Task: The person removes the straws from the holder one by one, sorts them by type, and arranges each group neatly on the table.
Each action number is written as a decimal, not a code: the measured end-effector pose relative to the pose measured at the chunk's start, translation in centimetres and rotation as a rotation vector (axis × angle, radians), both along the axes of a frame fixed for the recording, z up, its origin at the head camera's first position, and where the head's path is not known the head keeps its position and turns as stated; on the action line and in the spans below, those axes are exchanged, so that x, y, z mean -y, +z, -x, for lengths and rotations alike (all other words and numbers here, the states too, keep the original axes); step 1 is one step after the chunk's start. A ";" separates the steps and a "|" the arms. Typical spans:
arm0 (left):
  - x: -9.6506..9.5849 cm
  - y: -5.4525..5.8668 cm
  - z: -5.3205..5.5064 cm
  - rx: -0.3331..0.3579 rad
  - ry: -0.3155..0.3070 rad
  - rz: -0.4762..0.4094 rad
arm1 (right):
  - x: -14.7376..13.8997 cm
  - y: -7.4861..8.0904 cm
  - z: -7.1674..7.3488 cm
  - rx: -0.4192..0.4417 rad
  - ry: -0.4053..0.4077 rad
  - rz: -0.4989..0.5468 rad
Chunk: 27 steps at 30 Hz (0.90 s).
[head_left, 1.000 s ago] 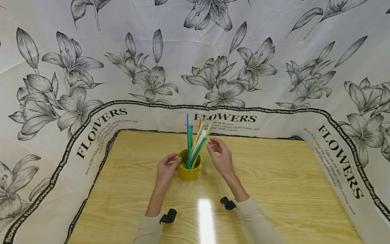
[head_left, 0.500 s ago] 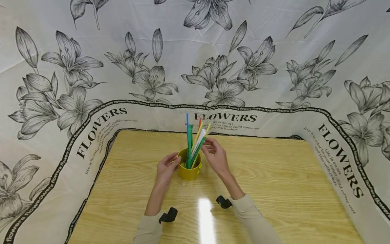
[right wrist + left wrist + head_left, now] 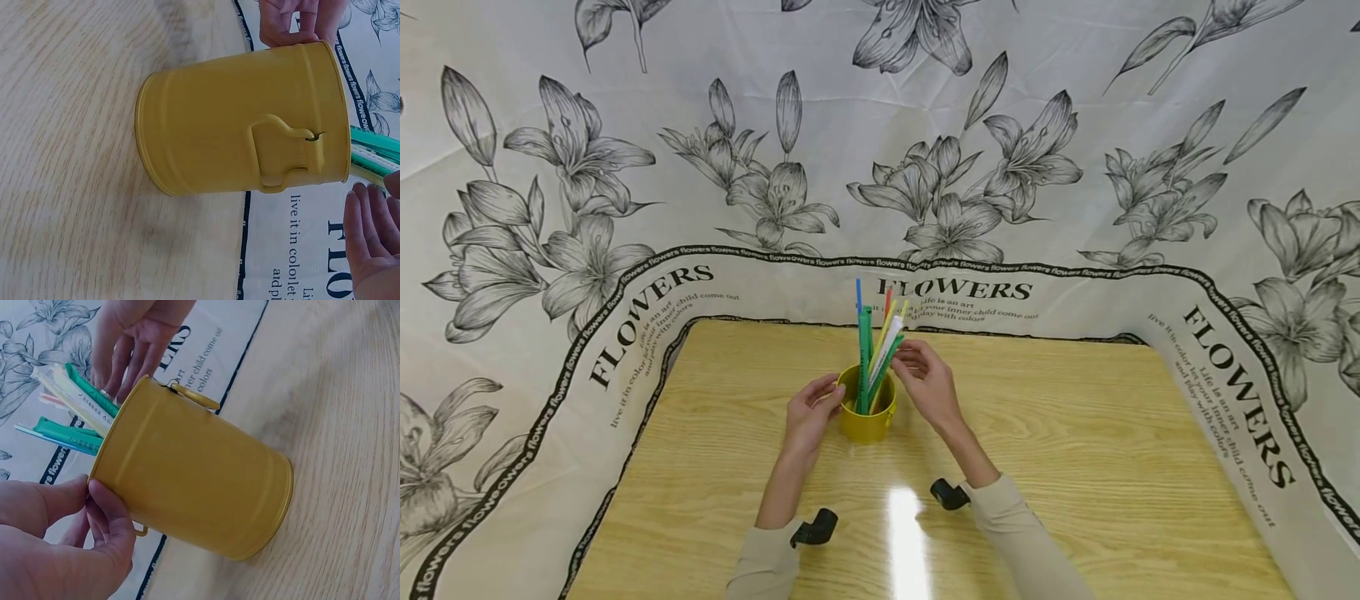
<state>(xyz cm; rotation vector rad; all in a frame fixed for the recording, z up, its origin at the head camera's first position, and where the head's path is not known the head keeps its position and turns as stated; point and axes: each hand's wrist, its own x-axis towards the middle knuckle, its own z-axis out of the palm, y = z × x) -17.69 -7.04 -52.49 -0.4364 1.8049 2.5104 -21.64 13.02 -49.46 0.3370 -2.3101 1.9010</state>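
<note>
A small yellow metal bucket (image 3: 867, 427) with side handles stands upright on the table. Several drinking straws (image 3: 880, 350) lean in it, some bare in blue, red and yellow, others in green or white printed wrappers. My left hand (image 3: 808, 417) pinches the bucket's rim on its left side with thumb and fingertips. On the right, my right hand (image 3: 928, 379) has its fingers, loosely extended, against the green-wrapped straw (image 3: 372, 164) above the rim. The straws' lower ends are hidden inside the bucket.
The wooden table (image 3: 1075, 433) stretches out on both sides of the bucket. White cloth (image 3: 955, 208) with black flower prints and lettering hangs behind the table and along its sides. Black wrist cameras (image 3: 951, 494) sit at both sleeves.
My right hand has moved left from beside the straws until it meets them. The straw tops have shifted slightly left. My left hand and the bucket have stayed in place.
</note>
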 end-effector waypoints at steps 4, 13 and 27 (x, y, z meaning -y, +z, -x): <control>0.0 0.2 0.0 0.003 0.006 0.009 | 0.2 -0.6 0.5 0.023 0.008 -0.012; 0.0 0.4 0.0 0.012 -0.008 0.009 | 0.5 -0.3 0.8 0.061 0.042 -0.026; 0.0 0.2 0.2 0.013 -0.004 0.012 | 1.2 -0.6 1.0 0.071 0.053 -0.048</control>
